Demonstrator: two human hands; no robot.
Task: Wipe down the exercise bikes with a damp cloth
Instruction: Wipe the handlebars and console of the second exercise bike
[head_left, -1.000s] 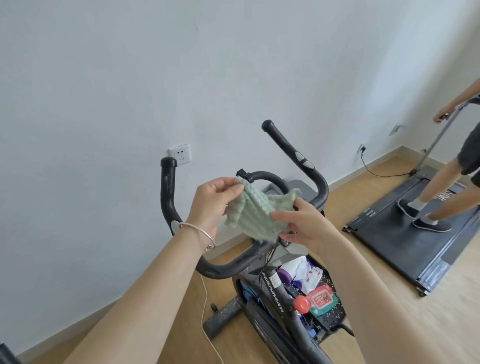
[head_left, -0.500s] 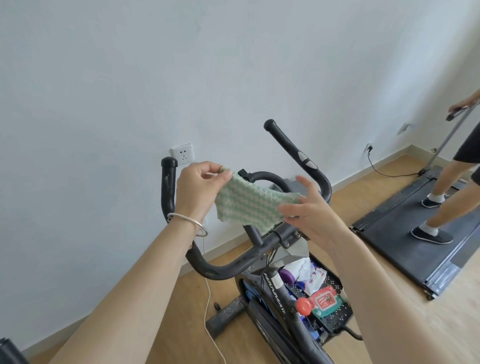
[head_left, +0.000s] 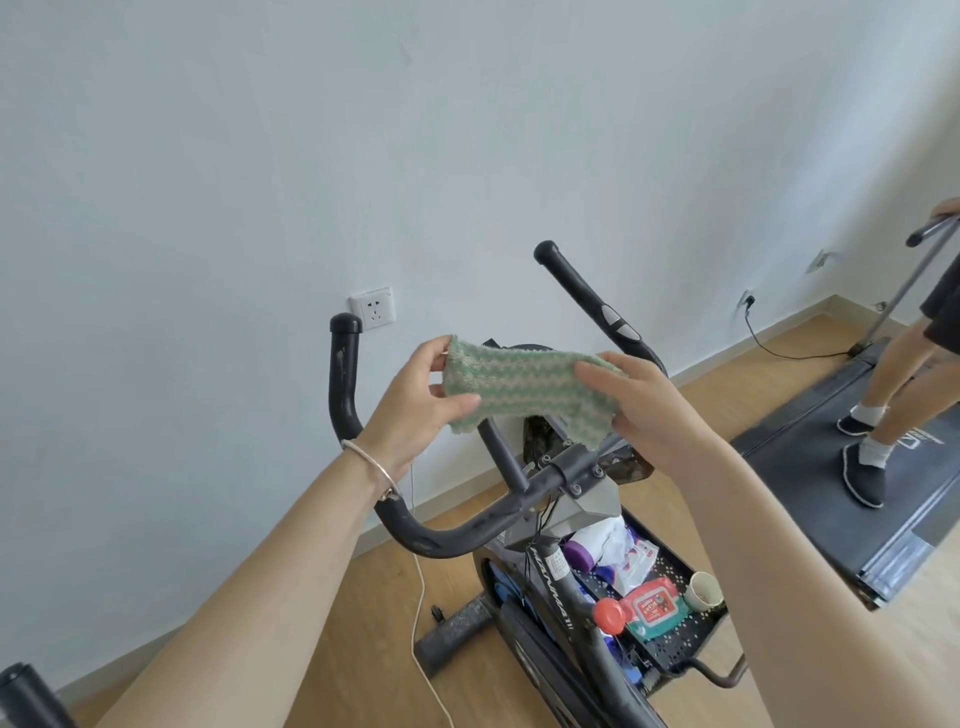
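1 green cloth (head_left: 524, 387) stretched btwn 2 hands: L hand (head_left: 415, 415) pinches one end, R hand (head_left: 654, 410) holds other end, above 1 exercise bike (head_left: 457, 538).

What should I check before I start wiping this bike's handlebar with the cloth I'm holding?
1. Grip on the cloth: ok. The left hand pinches one end and the right hand holds the other.
2. Cloth spread out: ok. It is stretched between the hands, with one lower corner hanging.
3. Cloth damp: cannot tell.
4. Cloth on the handlebar: not ok. It is held up in the air.
5. Other person out of the way: ok. They are on the treadmill, off to the side.
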